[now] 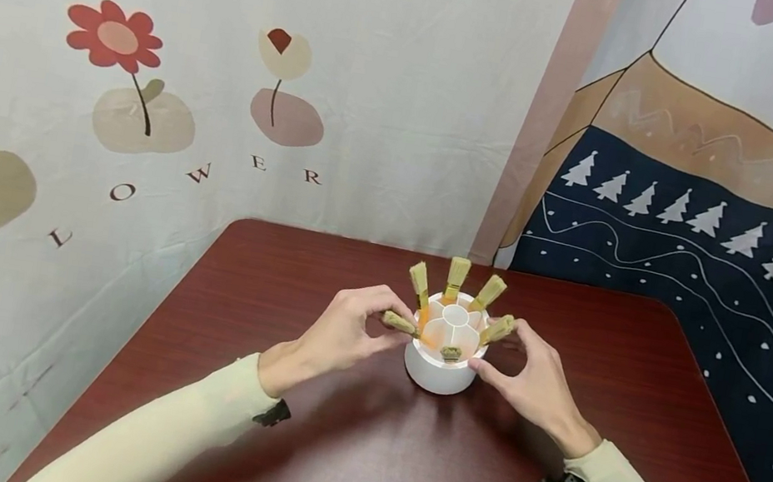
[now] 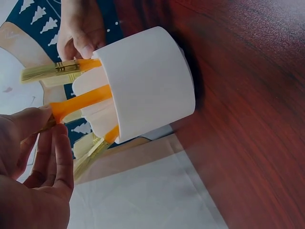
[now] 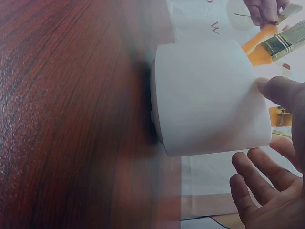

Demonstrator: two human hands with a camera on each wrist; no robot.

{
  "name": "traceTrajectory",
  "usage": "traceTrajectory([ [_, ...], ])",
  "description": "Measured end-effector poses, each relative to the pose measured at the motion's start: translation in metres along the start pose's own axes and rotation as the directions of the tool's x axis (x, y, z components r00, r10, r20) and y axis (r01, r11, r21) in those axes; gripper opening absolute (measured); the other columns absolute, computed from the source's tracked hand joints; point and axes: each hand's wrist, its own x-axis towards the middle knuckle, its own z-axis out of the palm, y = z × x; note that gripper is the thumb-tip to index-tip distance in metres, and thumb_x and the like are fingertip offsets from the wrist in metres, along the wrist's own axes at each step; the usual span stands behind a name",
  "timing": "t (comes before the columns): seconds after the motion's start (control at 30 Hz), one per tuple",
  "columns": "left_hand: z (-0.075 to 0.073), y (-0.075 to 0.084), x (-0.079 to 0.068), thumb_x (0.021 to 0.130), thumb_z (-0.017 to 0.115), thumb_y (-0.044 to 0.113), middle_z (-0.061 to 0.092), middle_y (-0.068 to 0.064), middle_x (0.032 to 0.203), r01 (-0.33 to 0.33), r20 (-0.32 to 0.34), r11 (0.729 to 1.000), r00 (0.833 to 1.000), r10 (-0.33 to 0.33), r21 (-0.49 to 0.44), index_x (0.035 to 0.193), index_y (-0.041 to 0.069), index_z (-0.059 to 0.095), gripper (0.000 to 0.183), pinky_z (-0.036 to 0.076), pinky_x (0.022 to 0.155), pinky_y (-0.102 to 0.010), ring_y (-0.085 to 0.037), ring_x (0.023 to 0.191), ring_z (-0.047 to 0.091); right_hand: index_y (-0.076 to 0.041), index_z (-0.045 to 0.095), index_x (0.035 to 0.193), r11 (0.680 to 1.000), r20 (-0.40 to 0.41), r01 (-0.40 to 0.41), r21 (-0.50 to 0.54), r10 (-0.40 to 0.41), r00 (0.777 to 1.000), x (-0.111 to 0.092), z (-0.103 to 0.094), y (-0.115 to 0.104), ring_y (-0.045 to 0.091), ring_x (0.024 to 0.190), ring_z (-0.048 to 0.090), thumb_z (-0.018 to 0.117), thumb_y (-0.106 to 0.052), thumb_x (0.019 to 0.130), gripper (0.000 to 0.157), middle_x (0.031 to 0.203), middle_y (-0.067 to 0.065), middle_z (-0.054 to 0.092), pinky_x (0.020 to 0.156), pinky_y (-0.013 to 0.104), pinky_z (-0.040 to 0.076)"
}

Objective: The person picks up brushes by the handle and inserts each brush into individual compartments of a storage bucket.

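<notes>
A round white divided holder (image 1: 439, 377) stands upright on the table, with several flat paintbrushes in its compartments, bristles up. My left hand (image 1: 342, 327) pinches one paintbrush (image 2: 85, 101) near its ferrule, between thumb and fingers. That brush leans out over the holder's left side, and the lower end of its orange handle is hidden inside. On the opposite side, my right hand (image 1: 537, 383) holds the holder by the rim, thumb at the near edge and index finger farther round. Its other fingers (image 3: 257, 176) spread beside the wall. Another brush (image 1: 496, 329) leans out close to that hand.
The dark red wooden table (image 1: 260, 272) reaches back to a pale curtain (image 1: 410, 93) printed with flowers and letters. On the right hangs a navy and tan cloth (image 1: 661, 234) with white trees. Dark straps (image 1: 273, 413) sit at both wrists.
</notes>
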Motion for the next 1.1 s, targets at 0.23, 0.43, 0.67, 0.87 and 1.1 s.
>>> traceTrajectory([
  [0.23,0.005,-0.003,0.001,0.092,0.097,-0.004,0.083,-0.003,0.106,0.019,0.04,1.0,0.999,-0.018,-0.021,0.11,0.013,0.087,0.027,0.073,0.087,-0.043,-0.016,0.096,0.08,-0.025,0.067,0.14,1.0,0.001,-0.009,-0.001,0.009,1.0,-0.001,0.0,0.0,0.031,0.126,0.082,0.101,-0.041,0.094,0.059,0.138,0.003,0.08,0.11,0.06,0.068],
  [0.43,0.01,-0.005,0.003,0.091,0.097,-0.003,0.083,-0.004,0.106,0.057,0.08,0.998,0.995,-0.055,-0.018,0.11,0.011,0.086,0.026,0.073,0.089,-0.036,-0.015,0.098,0.082,-0.024,0.067,0.14,1.0,0.001,-0.001,0.015,0.001,1.0,0.0,0.0,-0.001,0.035,0.127,0.082,0.101,-0.038,0.094,0.058,0.138,0.005,0.08,0.11,0.064,0.067],
  [0.67,0.017,-0.009,0.007,0.095,0.094,-0.004,0.084,-0.007,0.112,0.085,0.13,0.996,0.988,-0.079,-0.038,0.111,0.008,0.084,0.022,0.071,0.091,-0.029,-0.018,0.1,0.087,-0.024,0.068,0.139,1.0,-0.009,0.01,0.001,-0.01,1.0,-0.001,-0.001,0.0,0.033,0.126,0.083,0.101,-0.037,0.094,0.058,0.137,0.004,0.081,0.11,0.062,0.067],
  [0.87,0.019,-0.011,0.01,0.097,0.092,-0.004,0.084,-0.009,0.114,0.095,0.164,0.995,0.983,-0.087,-0.042,0.113,0.007,0.084,0.021,0.07,0.091,-0.025,-0.021,0.102,0.089,-0.024,0.068,0.138,1.0,-0.009,0.018,0.004,-0.018,1.0,-0.001,-0.002,-0.002,0.035,0.126,0.083,0.101,-0.037,0.094,0.056,0.136,0.003,0.081,0.11,0.064,0.066],
  [1.1,0.02,-0.014,0.012,0.097,0.092,-0.003,0.086,-0.011,0.117,0.09,0.178,0.995,0.981,-0.082,-0.036,0.115,0.005,0.083,0.021,0.07,0.092,-0.024,-0.021,0.104,0.089,-0.023,0.068,0.14,1.0,-0.005,0.013,0.009,-0.013,1.0,-0.001,-0.001,-0.001,0.039,0.129,0.082,0.101,-0.037,0.095,0.058,0.137,0.004,0.08,0.111,0.067,0.065],
])
